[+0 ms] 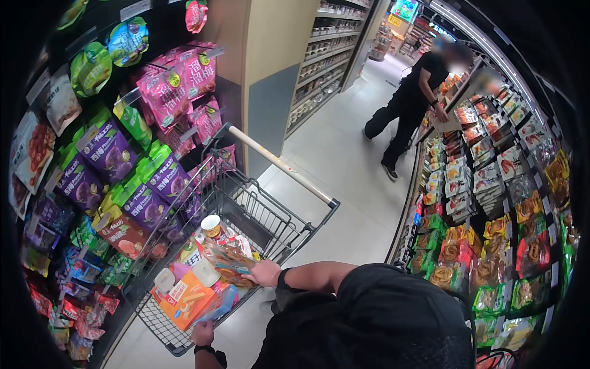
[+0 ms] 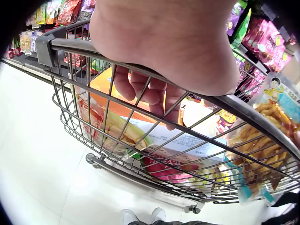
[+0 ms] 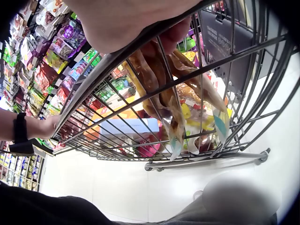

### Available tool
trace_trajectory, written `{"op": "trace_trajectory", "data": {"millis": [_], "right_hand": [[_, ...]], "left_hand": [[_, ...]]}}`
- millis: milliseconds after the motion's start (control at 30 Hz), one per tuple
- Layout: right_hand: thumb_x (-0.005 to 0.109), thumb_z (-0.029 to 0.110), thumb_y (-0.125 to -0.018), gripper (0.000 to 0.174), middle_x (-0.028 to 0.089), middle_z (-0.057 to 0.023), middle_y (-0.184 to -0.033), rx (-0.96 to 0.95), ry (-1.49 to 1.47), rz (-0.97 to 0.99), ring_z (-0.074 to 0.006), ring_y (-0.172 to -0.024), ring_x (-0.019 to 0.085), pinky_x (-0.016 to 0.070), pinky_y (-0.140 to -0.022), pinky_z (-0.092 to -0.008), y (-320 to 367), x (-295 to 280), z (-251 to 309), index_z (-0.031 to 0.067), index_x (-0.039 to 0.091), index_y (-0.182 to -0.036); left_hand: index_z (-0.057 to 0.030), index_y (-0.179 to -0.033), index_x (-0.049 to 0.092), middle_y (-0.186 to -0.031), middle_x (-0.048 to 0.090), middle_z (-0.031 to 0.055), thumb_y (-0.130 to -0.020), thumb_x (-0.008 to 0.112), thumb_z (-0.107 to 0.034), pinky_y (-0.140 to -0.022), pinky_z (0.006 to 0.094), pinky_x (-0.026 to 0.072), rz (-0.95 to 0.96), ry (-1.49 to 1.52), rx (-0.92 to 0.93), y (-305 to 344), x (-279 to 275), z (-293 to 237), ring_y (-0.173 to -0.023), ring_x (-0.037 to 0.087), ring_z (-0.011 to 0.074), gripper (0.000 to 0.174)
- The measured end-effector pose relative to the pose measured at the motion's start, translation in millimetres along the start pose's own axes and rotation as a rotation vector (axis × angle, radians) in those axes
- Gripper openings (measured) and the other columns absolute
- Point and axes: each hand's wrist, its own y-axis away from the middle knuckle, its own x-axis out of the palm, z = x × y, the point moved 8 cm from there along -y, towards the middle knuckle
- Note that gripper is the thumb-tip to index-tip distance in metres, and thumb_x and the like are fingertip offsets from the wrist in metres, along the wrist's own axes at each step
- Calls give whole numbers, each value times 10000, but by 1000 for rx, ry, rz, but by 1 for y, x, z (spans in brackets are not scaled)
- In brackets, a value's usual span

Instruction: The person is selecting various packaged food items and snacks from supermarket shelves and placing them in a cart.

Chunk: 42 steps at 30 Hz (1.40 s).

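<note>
A wire shopping cart (image 1: 161, 329) stands beside me, loaded with groceries. My left hand (image 1: 203, 333), wearing a dark wristband, lies over the cart's side rim (image 2: 75, 45), its fingers (image 2: 125, 84) curled down inside the wires. Just inside are an orange snack box (image 1: 184, 301) and a white-sided box (image 2: 164, 138). My right hand (image 1: 266, 272) is at the same rim farther along, fingers (image 3: 180, 30) curled at the tops of clear bags of brown strip snacks (image 3: 164, 93). These bags hang upright along the inside of the wires. A paper-cup snack (image 1: 211, 226) is behind them.
Racks of hanging purple prune bags (image 1: 110, 154) and pink bags (image 1: 166, 92) line the left. Shelves of packaged snacks (image 1: 455, 252) run along the right. Another person (image 1: 418, 92) in black stands farther up the aisle floor (image 1: 344, 184). The cart handle (image 1: 279, 163) points away from me.
</note>
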Motion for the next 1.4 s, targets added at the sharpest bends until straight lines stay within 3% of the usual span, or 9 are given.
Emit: {"op": "trace_trajectory", "data": {"millis": [100,800,967,1033,1100,1267,1300,1367,1400], "right_hand": [[379,503,-918,559,617,-172,-678,-63,-32,-143,-358,-645,614,496,-608,-440,-5,3,3,39,619,-719],[414,489,-909,529,642,-145,-739,-58,-43,15,-330,-722,634,508,-634,-419,11,28,23,33,640,-764],[388,469,-926,526,629,-160,-702,-198,-24,114,-345,-673,627,498,-609,-440,15,66,66,37,625,-741],[394,468,-924,534,626,-165,-688,-158,-26,50,-341,-658,629,499,-596,-436,20,43,57,25,623,-732],[406,469,-919,540,620,-170,-668,-191,4,37,-339,-644,628,499,-588,-435,29,58,79,11,617,-728],[417,468,-916,574,617,-202,-661,-187,-74,2,-364,-618,614,499,-581,-437,46,49,77,-4,639,-676],[417,468,-916,574,617,-202,-661,-213,-84,6,-364,-618,614,499,-581,-437,45,49,81,-4,639,-676],[426,461,-914,579,608,-212,-639,-204,-150,-14,-371,-611,612,500,-577,-434,44,53,88,-7,636,-645],[426,461,-914,579,608,-212,-639,-211,-148,-13,-371,-611,612,500,-577,-434,41,61,92,-7,636,-645]], "left_hand": [[-52,-747,685,-755,636,210,-791,512,-410,-715,456,472,-11,-20,-7,-6,2,9,-765,623,380,400],[-73,-739,694,-741,640,193,-790,520,-390,-706,465,484,-81,-38,-70,35,0,34,-765,628,365,365],[-75,-824,686,-793,648,186,-815,485,-468,-711,480,478,-117,148,-63,59,12,96,-795,626,375,442],[-103,-780,680,-752,651,154,-811,474,-515,-693,457,478,-35,-35,-54,34,5,72,-759,628,353,461],[-112,-753,681,-735,651,141,-803,478,-522,-686,453,478,-87,-45,-58,63,0,92,-738,630,336,459],[-99,-727,662,-731,647,106,-795,523,-450,-710,449,454,-24,-13,-93,80,-10,70,-755,619,311,383],[-99,-727,662,-731,647,106,-795,523,-450,-710,449,454,-39,-17,-116,84,-9,71,-755,619,311,383],[-99,-729,643,-753,610,92,-807,538,-381,-791,444,395,-444,-187,-62,97,-33,66,-816,573,299,311],[-96,-814,611,-841,563,79,-823,541,-330,-835,445,331,-503,-131,-94,99,-30,70,-890,511,290,244]]}}
